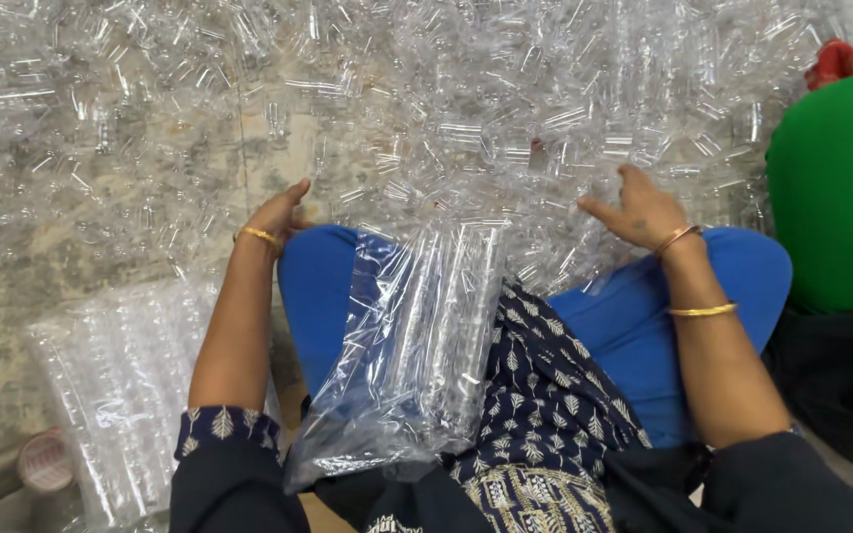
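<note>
I sit cross-legged on the floor in blue trousers. A clear plastic bag (412,365) partly filled with small transparent tubes lies open across my lap. My left hand (278,212) reaches forward to the edge of a big heap of loose clear plastic tubes (466,89), fingers curled at the tubes; whether it holds one cannot be told. My right hand (639,209) hovers over the heap on the right, fingers spread, one finger pointing left. Both wrists wear gold bangles.
A filled clear bag of tubes (120,385) lies on the stone floor at my left. A small pinkish round lid (43,461) sits at lower left. Another person in green cloth (836,188) sits close on the right.
</note>
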Tool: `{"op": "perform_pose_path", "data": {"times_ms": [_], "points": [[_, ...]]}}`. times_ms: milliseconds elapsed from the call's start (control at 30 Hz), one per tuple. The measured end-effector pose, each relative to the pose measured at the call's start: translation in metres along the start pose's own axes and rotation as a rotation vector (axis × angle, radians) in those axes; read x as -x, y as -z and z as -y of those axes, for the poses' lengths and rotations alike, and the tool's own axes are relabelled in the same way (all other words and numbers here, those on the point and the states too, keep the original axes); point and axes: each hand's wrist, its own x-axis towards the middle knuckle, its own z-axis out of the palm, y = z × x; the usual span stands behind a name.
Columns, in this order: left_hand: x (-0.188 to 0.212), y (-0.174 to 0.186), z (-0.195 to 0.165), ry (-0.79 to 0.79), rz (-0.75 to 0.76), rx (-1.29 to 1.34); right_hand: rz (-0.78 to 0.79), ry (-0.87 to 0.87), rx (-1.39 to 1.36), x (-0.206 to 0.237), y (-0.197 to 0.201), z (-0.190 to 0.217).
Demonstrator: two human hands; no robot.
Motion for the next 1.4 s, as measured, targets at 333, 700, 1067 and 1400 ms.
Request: {"op": "perform_pose_path", "data": {"times_ms": [333,700,1067,1400], "points": [[-0.026,-0.155,-0.047,-0.43,0.356,-0.007,0.027,0.474,-0.386,-0.023,-0.056,0.051],[0.028,-0.226,-0.091,-1.128,0.289,-0.329,0.036,0.375,-1.461,-0.019,-0.014,0.033],[0.139,-0.247,-0.041,-1.01,0.524,-0.72,0.142,0.693,-1.824,0.0,-0.021,0.043],[0.133,-0.271,-0.031,-1.325,0.245,-0.718,0.451,0.398,-1.871,0.008,-0.043,0.051]]}}
